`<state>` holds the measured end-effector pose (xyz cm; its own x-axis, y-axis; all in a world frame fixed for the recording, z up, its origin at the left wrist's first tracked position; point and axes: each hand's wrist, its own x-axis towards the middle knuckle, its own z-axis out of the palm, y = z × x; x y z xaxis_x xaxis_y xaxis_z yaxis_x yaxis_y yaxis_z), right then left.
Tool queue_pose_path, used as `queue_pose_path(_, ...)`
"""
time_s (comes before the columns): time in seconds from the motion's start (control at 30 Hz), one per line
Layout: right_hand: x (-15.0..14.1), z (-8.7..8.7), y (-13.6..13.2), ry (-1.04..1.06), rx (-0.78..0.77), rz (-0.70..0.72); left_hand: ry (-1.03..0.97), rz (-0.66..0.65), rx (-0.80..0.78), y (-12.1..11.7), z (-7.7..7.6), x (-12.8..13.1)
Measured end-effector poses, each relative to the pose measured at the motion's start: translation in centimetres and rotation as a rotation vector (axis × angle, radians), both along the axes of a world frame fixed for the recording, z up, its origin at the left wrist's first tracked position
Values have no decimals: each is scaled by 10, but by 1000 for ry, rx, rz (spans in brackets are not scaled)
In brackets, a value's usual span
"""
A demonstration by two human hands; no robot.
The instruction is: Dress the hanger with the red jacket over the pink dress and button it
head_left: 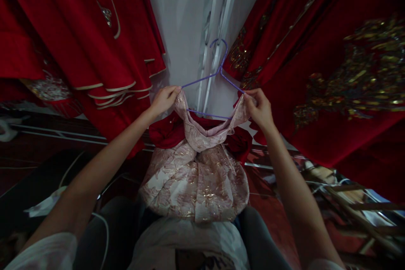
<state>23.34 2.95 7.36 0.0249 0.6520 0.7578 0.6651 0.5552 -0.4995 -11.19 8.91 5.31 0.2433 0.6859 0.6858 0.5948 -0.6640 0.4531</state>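
Note:
A pale pink dress [202, 177] with a gold brocade pattern hangs from a thin purple clothes hanger [202, 79] in front of me. My left hand [165, 100] pinches the dress's left shoulder strap at that end of the hanger. At the opposite strap, my right hand [259, 107] is closed in the same way, its thumb and fingers on cloth and hanger end. The hanger's hook points up and away from me. Below, the wide skirt spreads towards my lap. Dark red cloth [167, 130] shows behind the bodice.
Long red garments [104, 50] with pale edging hang on the left. Red garments with gold sequins [354, 80] hang on the right. Between them stands a grey panel [177, 17] with metal rails. A wooden rack-like frame [357, 206] lies low at the right.

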Motion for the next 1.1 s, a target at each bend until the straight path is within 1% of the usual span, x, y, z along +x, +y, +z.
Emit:
queue_pose_path(0.03,1,0,1,2,-6,12,-53,20,-5,0,-4,-3)
queue_pose_path(0.07,1,-1,1,5,-9,20,-129,70,5,1,-11,-8)
queue_pose_path(0.1,2,-1,2,8,-11,24,-215,147,28,3,-20,-14)
queue_pose_path(0.17,2,-3,3,18,-11,28,-352,340,55,6,-43,-27)
queue_pose_path(0.2,2,-3,4,23,-12,31,-330,396,25,6,-56,-33)
queue_pose_path(0.23,2,-4,5,27,-13,35,-239,413,-32,4,-69,-37)
queue_pose_path(0.27,2,-4,5,32,-13,39,-124,413,-90,1,-82,-40)
queue_pose_path(0.3,2,-4,6,35,-13,43,12,384,-138,-3,-94,-42)
queue_pose_path(0.37,3,-4,6,36,-18,49,219,320,-179,-13,-113,-43)
queue_pose_path(0.4,3,-4,5,33,-22,51,275,295,-174,-16,-119,-43)
queue_pose_path(0.43,4,-3,5,29,-30,52,290,281,-163,-18,-122,-43)
queue_pose_path(0.5,4,-2,4,17,-45,52,217,253,-182,-12,-119,-45)
queue_pose_path(0.57,4,-1,3,9,-50,46,57,200,-291,3,-107,-49)
queue_pose_path(0.6,4,-1,3,7,-49,41,-30,165,-368,13,-98,-51)
queue_pose_path(0.63,3,-1,3,7,-47,35,-117,157,-410,22,-87,-53)
queue_pose_path(0.67,3,0,3,7,-45,27,-209,165,-412,31,-74,-55)
queue_pose_path(0.73,3,1,1,4,-46,12,-376,183,-335,45,-45,-57)
queue_pose_path(0.8,3,5,-3,-13,-50,3,-541,233,-176,49,-11,-55)
queue_pose_path(0.83,3,7,-6,-31,-53,4,-621,243,-84,47,7,-53)
queue_pose_path(0.87,4,9,-10,-50,-58,9,-693,228,-30,42,26,-49)
queue_pose_path(0.9,4,12,-13,-70,-68,20,-726,151,-34,35,44,-45)
queue_pose_path(0.93,4,14,-16,-88,-80,35,-719,80,-43,25,61,-40)
queue_pose_path(1.0,3,16,-21,-110,-99,50,-574,-18,-57,3,90,-29)
queue_pose_path(1.03,2,17,-22,-114,-100,44,-472,-42,-60,-7,99,-24)
queue_pose_path(1.07,2,17,-23,-114,-95,31,-381,-42,-71,-15,105,-21)
queue_pose_path(1.1,1,16,-22,-110,-84,15,-295,-25,-69,-21,107,-18)
